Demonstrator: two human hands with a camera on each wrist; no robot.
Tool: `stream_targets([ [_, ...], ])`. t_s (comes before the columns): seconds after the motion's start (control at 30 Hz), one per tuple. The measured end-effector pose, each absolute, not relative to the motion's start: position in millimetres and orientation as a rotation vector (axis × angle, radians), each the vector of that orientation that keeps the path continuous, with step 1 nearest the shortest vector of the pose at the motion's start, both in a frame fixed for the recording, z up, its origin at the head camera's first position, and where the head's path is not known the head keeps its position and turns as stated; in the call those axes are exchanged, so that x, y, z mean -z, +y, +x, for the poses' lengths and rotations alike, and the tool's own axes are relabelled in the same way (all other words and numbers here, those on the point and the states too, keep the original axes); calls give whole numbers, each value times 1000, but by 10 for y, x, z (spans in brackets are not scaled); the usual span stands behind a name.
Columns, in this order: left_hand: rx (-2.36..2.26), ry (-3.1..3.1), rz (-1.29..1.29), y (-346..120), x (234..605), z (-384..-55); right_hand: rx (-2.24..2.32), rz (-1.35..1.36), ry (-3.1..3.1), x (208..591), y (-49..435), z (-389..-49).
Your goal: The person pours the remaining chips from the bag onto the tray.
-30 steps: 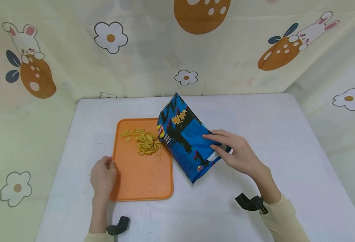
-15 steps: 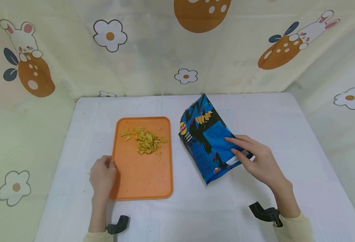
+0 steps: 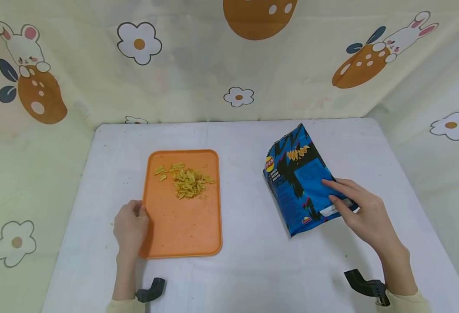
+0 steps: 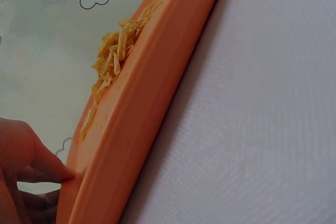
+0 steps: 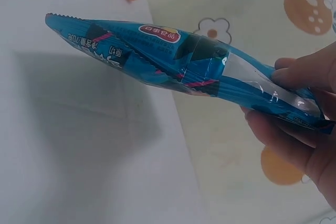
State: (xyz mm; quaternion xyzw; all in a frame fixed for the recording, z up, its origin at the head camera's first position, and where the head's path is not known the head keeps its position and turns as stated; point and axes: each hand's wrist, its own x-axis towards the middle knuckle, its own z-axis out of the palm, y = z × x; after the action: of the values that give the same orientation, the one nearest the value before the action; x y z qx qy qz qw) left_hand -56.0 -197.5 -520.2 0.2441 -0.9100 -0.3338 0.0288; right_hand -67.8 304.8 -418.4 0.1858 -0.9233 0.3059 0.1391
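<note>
My left hand [image 3: 131, 226] grips the left rim of an orange tray [image 3: 182, 230]; in the left wrist view the thumb lies on the rim, with other fingers below it. A small heap of yellow chip pieces [image 3: 188, 182] lies on the tray's far half, with crumbs around it. My right hand [image 3: 364, 213] pinches the right side of a blue and black chip bag [image 3: 303, 182], between thumb and fingers. In the right wrist view the bag [image 5: 157, 66] hangs above the white surface and casts a shadow. What is inside the bag is hidden.
The table [image 3: 252, 269] is white, with a few small specks on it. A pale curtain [image 3: 198, 65] printed with rabbits and flowers stands behind it and along its sides. Black camera mounts [image 3: 151, 290] sit at both wrists.
My right hand has carried the chip bag rightward, away from over the tray, so the whole chip heap now shows. The left hand stays at the tray's rim.
</note>
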Motion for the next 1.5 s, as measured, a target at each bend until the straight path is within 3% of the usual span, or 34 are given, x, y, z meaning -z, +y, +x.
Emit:
stream_targets([
  [0.7,1026,-2818,752,-1948,5195,-557,-695,462,-2690,4146,3335,-678],
  [1.5,1031,-2817,769,-1979,5203,-569,-372,833,-2557,4134,2836,-657],
])
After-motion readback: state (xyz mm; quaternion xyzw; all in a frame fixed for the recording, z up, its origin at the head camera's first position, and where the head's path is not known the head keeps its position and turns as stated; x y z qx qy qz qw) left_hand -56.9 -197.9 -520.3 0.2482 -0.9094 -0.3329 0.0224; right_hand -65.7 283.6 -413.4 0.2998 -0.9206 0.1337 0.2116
